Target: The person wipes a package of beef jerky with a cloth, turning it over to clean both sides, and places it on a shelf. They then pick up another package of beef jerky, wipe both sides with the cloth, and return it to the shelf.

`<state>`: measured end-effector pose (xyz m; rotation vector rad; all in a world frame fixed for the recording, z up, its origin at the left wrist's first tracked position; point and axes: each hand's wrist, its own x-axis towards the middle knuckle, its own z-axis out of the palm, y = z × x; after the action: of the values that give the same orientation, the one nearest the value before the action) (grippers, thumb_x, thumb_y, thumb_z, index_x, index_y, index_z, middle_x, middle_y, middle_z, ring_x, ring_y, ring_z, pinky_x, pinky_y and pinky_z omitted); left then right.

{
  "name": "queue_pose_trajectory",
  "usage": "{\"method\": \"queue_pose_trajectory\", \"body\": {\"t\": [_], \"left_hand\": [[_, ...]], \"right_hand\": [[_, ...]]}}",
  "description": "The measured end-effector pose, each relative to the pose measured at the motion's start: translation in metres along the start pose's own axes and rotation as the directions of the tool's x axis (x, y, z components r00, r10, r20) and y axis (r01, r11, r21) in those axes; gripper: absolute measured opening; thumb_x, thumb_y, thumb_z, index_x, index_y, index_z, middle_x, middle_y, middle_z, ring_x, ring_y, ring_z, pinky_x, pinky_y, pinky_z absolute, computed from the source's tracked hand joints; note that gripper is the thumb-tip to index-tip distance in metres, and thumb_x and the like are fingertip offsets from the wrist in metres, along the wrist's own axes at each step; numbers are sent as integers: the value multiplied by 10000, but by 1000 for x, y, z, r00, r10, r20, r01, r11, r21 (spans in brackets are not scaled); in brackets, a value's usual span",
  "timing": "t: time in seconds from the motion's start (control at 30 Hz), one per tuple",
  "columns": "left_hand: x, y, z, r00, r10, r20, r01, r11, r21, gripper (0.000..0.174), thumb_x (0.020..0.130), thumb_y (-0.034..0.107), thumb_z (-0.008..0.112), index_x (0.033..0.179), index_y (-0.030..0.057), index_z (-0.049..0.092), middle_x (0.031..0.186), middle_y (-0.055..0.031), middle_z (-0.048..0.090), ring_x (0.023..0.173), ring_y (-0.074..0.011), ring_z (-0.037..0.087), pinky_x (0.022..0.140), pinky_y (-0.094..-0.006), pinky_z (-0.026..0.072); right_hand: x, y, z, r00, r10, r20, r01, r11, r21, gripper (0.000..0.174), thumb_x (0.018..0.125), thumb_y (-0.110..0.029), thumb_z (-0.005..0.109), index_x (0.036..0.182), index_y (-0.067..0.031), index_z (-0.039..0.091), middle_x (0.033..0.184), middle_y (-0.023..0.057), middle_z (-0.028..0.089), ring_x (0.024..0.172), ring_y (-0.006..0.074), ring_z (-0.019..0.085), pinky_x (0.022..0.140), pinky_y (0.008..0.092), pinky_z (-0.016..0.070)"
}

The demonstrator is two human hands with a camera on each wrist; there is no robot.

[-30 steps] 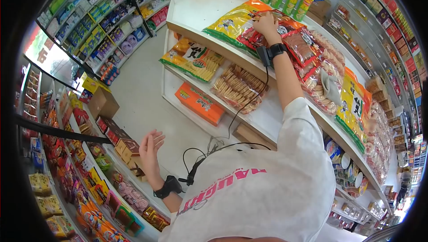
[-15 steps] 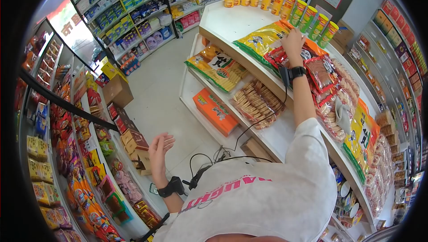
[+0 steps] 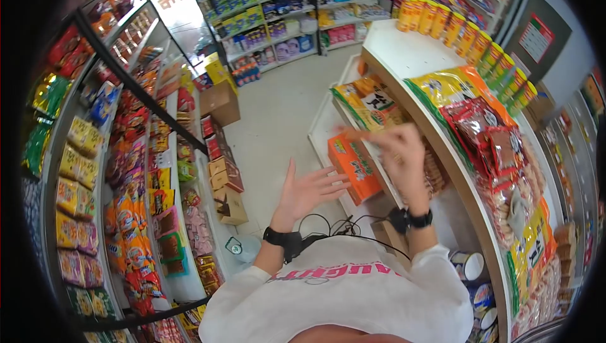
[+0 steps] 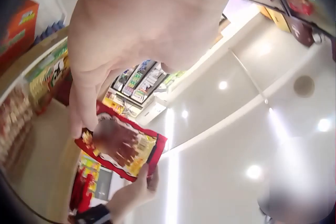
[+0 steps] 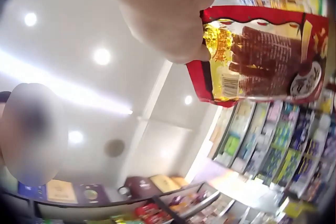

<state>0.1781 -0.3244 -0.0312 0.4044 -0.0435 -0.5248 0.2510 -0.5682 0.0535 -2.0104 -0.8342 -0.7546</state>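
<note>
My right hand [image 3: 404,156] pinches a snack packet [image 5: 262,64] by one end. The packet has red edges and a clear window showing brown strips, with a barcode beside it. In the head view it is seen nearly edge-on and blurred. My left hand [image 3: 309,191] is held out palm up, fingers straight, just below and left of the packet. In the left wrist view its fingers [image 4: 86,111] overlap the packet's far end. Similar red packets [image 3: 470,125] lie on the white display shelf [image 3: 394,43] to the right.
Yellow and green canisters [image 3: 451,27] line the back of the display. Yellow cracker bags [image 3: 533,242] lie along its top, and an orange box [image 3: 353,169] sits on its lower tier. Snack racks [image 3: 136,198] stand close on the left. A cardboard box [image 3: 221,103] rests on the floor.
My right hand has come back from the red packets on the display to in front of my body, now with a packet. My left hand has moved right towards it. The head view has swung left.
</note>
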Motion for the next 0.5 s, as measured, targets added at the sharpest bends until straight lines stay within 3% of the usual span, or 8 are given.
{"method": "queue_pose_trajectory", "body": {"t": [0.03,0.13,0.2,0.27,0.33,0.37,0.43,0.5], "left_hand": [[2,2,-3,1000,5,1,-5,1000,-23,1037,921,771,337,1440,-127,343,1426,-309,473,1314,-391,507,1153,-525,328],[10,5,-26,955,129,-267,-169,977,-133,765,993,580,438,1388,-76,450,1350,-242,567,1259,-317,562,1104,-492,407],[14,-4,-85,853,315,-417,-266,948,173,437,999,309,555,1284,-22,564,1228,-162,649,1154,-241,625,1009,-430,502],[14,1,-66,825,287,-486,-166,946,278,272,957,117,607,1201,-3,622,1138,-114,680,1073,-203,658,922,-383,556],[18,2,-57,801,340,-492,-175,920,350,265,948,89,612,1193,-11,625,1144,-109,676,1048,-221,670,925,-404,562],[14,5,-49,828,308,-469,-160,931,328,271,948,83,613,1202,-8,622,1143,-105,676,1053,-220,666,925,-404,561],[11,6,-36,856,286,-430,-150,934,323,284,948,77,615,1220,-3,614,1149,-102,673,1061,-219,661,918,-401,561],[7,6,-36,858,314,-406,-162,917,366,299,950,77,616,1239,1,602,1164,-101,669,1067,-220,657,902,-397,563]], "right_hand": [[-12,-9,10,994,-45,102,32,992,122,312,723,72,707,993,-80,742,934,74,641,889,265,612,760,347,497],[-50,-12,43,922,-135,362,15,949,314,333,734,27,727,1049,-82,733,1022,84,645,969,271,613,835,356,504],[-63,-17,38,888,-115,445,-60,931,360,362,759,-21,741,1115,-76,705,1109,102,632,1050,285,599,902,373,495],[-61,-25,18,898,-34,439,-154,910,385,417,786,-78,757,1191,-62,663,1201,127,606,1140,305,574,972,397,475],[-53,-14,-26,908,206,366,-315,910,269,512,828,-198,776,1288,-82,587,1423,169,500,1304,338,491,1077,402,424],[-54,2,-45,952,256,168,-277,954,116,564,818,-228,787,1307,-64,562,1417,178,504,1304,349,490,1089,415,407],[-55,46,-83,956,228,-185,-269,933,-239,644,794,-268,804,1326,-22,536,1383,209,517,1303,367,489,1100,430,393],[-59,102,-129,895,149,-420,-369,775,-513,707,773,-333,810,1325,11,532,1359,241,521,1306,379,486,1096,442,392]]}}
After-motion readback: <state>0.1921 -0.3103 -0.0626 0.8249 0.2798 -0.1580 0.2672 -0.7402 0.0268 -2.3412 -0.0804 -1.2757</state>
